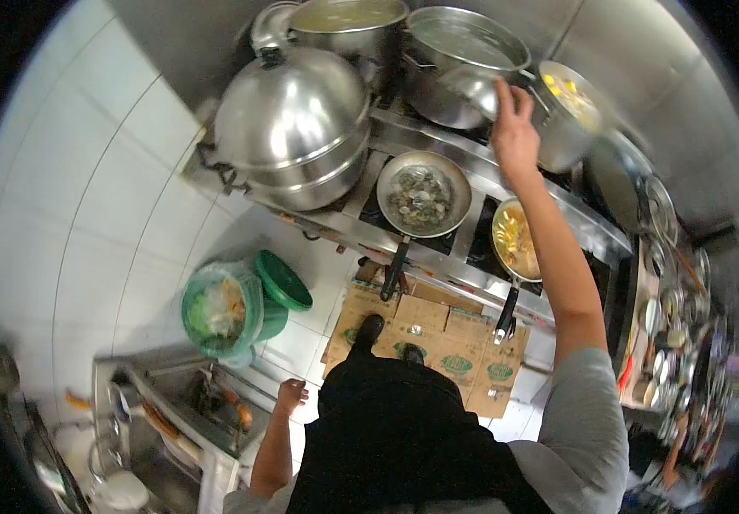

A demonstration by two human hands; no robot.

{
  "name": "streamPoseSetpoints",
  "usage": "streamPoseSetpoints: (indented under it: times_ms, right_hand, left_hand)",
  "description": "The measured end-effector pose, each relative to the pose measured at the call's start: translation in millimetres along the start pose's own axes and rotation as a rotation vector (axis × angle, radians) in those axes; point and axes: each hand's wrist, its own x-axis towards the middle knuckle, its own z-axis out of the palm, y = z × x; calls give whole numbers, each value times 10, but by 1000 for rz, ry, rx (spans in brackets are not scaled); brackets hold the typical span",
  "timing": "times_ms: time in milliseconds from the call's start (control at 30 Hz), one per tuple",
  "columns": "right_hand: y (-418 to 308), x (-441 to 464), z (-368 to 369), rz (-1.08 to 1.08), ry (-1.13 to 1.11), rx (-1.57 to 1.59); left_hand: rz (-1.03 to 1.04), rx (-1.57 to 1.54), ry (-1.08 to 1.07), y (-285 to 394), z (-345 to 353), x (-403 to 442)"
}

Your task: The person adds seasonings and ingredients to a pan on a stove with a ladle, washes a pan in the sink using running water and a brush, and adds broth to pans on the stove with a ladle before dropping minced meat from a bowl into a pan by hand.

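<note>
My right hand (515,137) reaches over the back of the stove, fingers closed at the edge of a rounded, shiny metal piece (470,88). Motion blurs this piece, so I cannot tell whether it is a bowl or a lid. It is in front of a large open pot (463,43) of liquid. Below my forearm is a small pan (515,244) with yellow and orange food. To its left, a frying pan (423,194) holds clams or similar shellfish. My left hand (293,394) hangs low by my side, fingers curled, with nothing visible in it.
A big domed steamer (292,107) stands on the left burner. Behind it is another pot (348,15); a tall pot (568,116) with yellow pieces is at right. Pan handles (395,270) jut past the stove edge. A green bin (224,313), sink (159,428) and floor cardboard (438,343) are nearby.
</note>
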Motion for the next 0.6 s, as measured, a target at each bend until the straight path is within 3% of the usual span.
streamPoseSetpoints:
  times_ms: [100, 133, 167, 200, 233, 267, 367, 400, 433, 467, 500, 533, 567, 600]
  right_hand:
    - [23, -178, -98, 43, 199, 210]
    - [14, -316, -77, 135, 171, 262]
    - [85, -491, 92, 83, 218, 299]
    - [244, -736, 427, 36, 266, 337]
    - [208, -1010, 593, 365, -26, 861]
    - [169, -1284, 745, 843, -172, 1272]
    - [-223, -2348, 896, 1065, -623, 1639]
    - [-731, -2567, 371, 1130, -721, 1748]
    - [-830, -2939, 541, 1101, -1098, 1469]
    - [-1114, -3400, 548, 1092, -1255, 1687]
    - [-1349, -3640, 497, 781, -1575, 1545]
    - [-1591, -3873, 438, 381, -1813, 1404]
    - [-1835, -4054, 544, 586, -2162, 1308]
    - [-2082, -4086, 525, 445, -2242, 1196]
  left_hand:
    - [69, 66, 189, -219, 457, -456]
    - [17, -109, 99, -472, 505, -425]
    - [-33, -276, 5, -809, 498, -366]
    - [176, 191, 192, -932, 799, -599]
    - [389, 454, 193, -1203, 872, -710]
    - [425, 526, 219, -1463, 951, -778]
    - [266, 254, 273, -2215, 1174, -740]
    - [238, 188, 288, -2408, 1220, -722]
    - [202, 305, 301, -2367, 1245, -940]
    - [164, 424, 312, -2348, 1272, -1140]
    - [126, 542, 319, -2181, 1331, -1457]
    - [18, 451, 350, -2122, 1387, -1625]
    - [12, 368, 355, -2229, 1377, -1608]
    - [6, 287, 362, -2408, 1331, -1576]
